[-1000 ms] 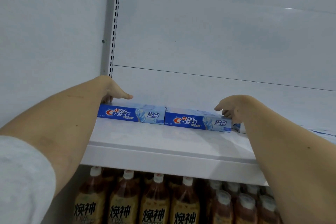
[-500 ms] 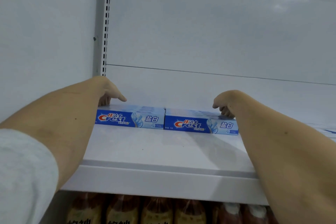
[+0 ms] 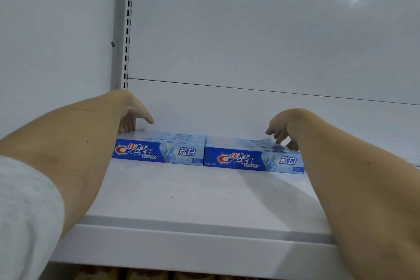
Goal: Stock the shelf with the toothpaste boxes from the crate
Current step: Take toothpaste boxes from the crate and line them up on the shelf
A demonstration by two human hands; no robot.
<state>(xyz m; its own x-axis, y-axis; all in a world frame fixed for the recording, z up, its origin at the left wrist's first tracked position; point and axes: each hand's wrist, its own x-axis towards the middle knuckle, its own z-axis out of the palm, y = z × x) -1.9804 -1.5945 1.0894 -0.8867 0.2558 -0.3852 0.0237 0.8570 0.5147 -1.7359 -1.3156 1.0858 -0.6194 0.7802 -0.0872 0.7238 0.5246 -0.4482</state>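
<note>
Blue Crest toothpaste boxes lying flat in two rows end to end, deep on the white shelf. Left hand over the left row's far end, fingers straight, gripping nothing. Right hand loose, fingertips touching the right row's top.

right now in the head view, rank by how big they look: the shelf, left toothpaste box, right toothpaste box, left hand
1. shelf, by far the largest.
2. and 3. right toothpaste box and left toothpaste box: they look alike; the left one's end is hidden by the arm, so no ranking.
4. left hand, smallest, partly hidden.
</note>
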